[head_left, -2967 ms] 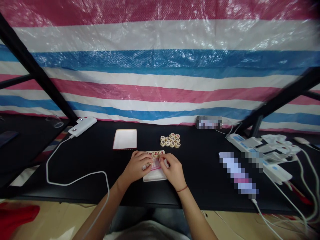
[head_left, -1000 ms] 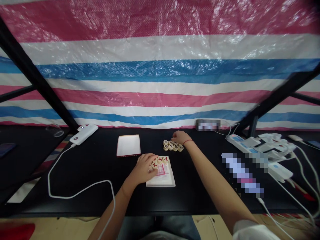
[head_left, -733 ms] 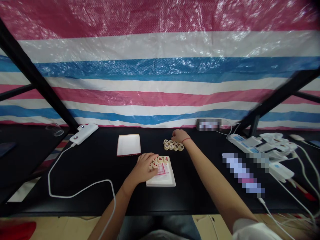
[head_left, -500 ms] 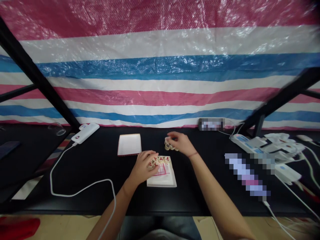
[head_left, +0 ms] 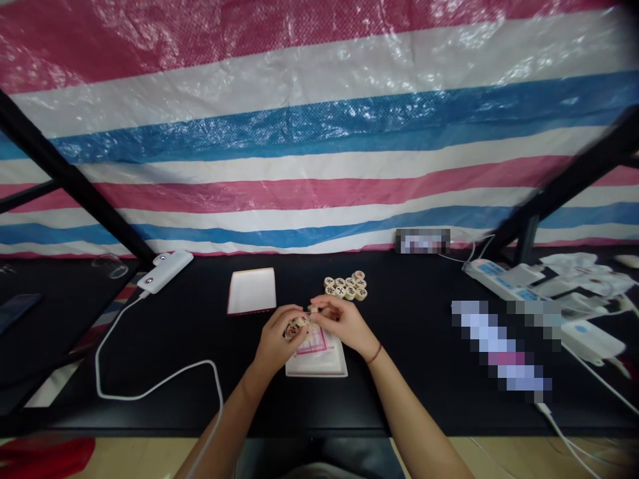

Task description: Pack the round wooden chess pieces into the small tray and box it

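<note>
At the far left corner of a shallow white box [head_left: 319,367], my left hand [head_left: 275,336] curls around several round xiangqi pieces [head_left: 294,327] with red characters. How many of these lie in the box is hidden by the fingers. My right hand [head_left: 344,322] is beside it over the box's far edge, thumb and fingers pinching one xiangqi piece [head_left: 313,309]. A pink-lined sheet [head_left: 312,340] lies inside the box. Behind my right hand, more xiangqi pieces [head_left: 341,291] lie in close rows, mostly black-marked, with a red-marked one at the far right.
A white box lid [head_left: 252,291] lies open side up to the left. Farther left is a white power strip [head_left: 164,271] with a looping cable. A crowded power strip [head_left: 499,283] and a pixelated object [head_left: 494,352] are at right. Striped sheeting [head_left: 319,153] hangs behind.
My right hand has come back from the rows of pieces to the box, beside my left hand, and now pinches a piece. A red-marked piece now shows in the rows. The view has shifted slightly.
</note>
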{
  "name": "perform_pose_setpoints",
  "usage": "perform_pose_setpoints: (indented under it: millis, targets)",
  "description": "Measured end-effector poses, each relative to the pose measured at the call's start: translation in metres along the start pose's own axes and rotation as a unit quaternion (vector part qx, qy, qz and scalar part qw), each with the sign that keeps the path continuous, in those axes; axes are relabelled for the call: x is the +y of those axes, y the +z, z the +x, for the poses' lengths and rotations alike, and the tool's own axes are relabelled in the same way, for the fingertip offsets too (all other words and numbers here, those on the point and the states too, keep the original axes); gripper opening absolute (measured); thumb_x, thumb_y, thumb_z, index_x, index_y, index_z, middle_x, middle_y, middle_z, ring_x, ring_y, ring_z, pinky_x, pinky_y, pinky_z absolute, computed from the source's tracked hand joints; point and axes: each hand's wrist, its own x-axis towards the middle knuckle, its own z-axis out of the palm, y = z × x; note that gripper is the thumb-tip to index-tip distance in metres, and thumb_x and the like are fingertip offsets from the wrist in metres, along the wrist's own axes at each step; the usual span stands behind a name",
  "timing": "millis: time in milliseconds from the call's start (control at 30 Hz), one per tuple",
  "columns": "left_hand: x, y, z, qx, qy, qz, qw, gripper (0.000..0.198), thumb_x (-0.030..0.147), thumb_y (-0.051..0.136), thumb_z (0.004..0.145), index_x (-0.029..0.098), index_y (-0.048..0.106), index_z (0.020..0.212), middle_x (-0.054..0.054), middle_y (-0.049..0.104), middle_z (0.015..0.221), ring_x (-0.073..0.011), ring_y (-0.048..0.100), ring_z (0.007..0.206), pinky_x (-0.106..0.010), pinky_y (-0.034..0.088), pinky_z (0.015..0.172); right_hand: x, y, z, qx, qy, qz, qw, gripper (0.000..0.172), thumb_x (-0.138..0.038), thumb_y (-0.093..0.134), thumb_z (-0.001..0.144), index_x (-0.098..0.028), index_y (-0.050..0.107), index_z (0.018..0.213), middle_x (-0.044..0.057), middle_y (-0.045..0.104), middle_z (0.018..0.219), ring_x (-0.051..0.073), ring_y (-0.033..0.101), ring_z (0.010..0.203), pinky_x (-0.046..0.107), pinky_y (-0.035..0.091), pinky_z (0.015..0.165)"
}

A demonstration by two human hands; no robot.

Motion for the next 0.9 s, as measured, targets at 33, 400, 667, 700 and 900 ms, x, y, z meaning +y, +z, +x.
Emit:
perform_pose_setpoints:
  millis: [33, 400, 667, 700, 900]
  targets:
    - [0.002, 0.0, 0.001, 0.004, 0.001, -0.002, 1.0, 0.012, 0.019, 0.061, 0.083, 0.021, 0.062, 0.094, -0.006, 0.066, 0.101, -0.0168, 0.066, 0.095, -0.031, 0.055, 0.086, 0.0, -0.002, -0.001, 0.014, 0.0, -0.006, 1.0, 0.037, -0.04, 0.074, 0.072, -0.017, 0.066, 0.1, 0.006, 0.07, 0.091, 0.008, 0.055, 0.058, 0.022, 0.047, 0.056]
    - [0.006, 0.0, 0.003, -0.094, 0.056, 0.063, 0.992, 0.007, 0.02, 0.067, 0.08, 0.022, 0.06, 0.082, -0.003, 0.072, 0.093, -0.0186, 0.064, 0.095, -0.036, 0.045, 0.087, -0.002, -0.015, -0.005, 0.105, -0.01, -0.057, 0.993, 0.034, -0.046, 0.068, 0.076, -0.017, 0.067, 0.093, 0.0, 0.063, 0.064, 0.011, 0.052, 0.051, 0.023, 0.042, 0.05]
    - [0.008, -0.008, 0.01, -0.165, 0.041, 0.043, 0.984, 0.005, 0.019, 0.063, 0.082, 0.022, 0.06, 0.083, -0.002, 0.073, 0.099, -0.017, 0.065, 0.093, -0.035, 0.043, 0.087, 0.004, -0.018, -0.003, 0.126, -0.018, -0.068, 0.99, 0.03, -0.043, 0.066, 0.078, -0.017, 0.066, 0.094, -0.001, 0.061, 0.062, 0.011, 0.051, 0.051, 0.023, 0.042, 0.052]
    - [0.009, -0.009, 0.012, -0.179, 0.046, 0.046, 0.982, 0.006, 0.017, 0.062, 0.082, 0.022, 0.06, 0.084, -0.002, 0.072, 0.1, -0.0168, 0.065, 0.094, -0.034, 0.043, 0.087, 0.005, -0.018, -0.003, 0.129, -0.019, -0.074, 0.989, 0.03, -0.043, 0.065, 0.078, -0.017, 0.066, 0.094, -0.001, 0.06, 0.061, 0.011, 0.051, 0.051, 0.023, 0.042, 0.052]
    - [0.013, -0.007, 0.015, -0.252, 0.071, 0.101, 0.96, 0.008, 0.017, 0.059, 0.083, 0.022, 0.063, 0.088, -0.002, 0.07, 0.107, -0.0153, 0.064, 0.098, -0.033, 0.038, 0.093, 0.003, -0.02, -0.001, 0.147, -0.037, -0.114, 0.982, 0.028, -0.042, 0.063, 0.079, -0.017, 0.066, 0.092, -0.003, 0.057, 0.058, 0.01, 0.048, 0.05, 0.022, 0.042, 0.052]
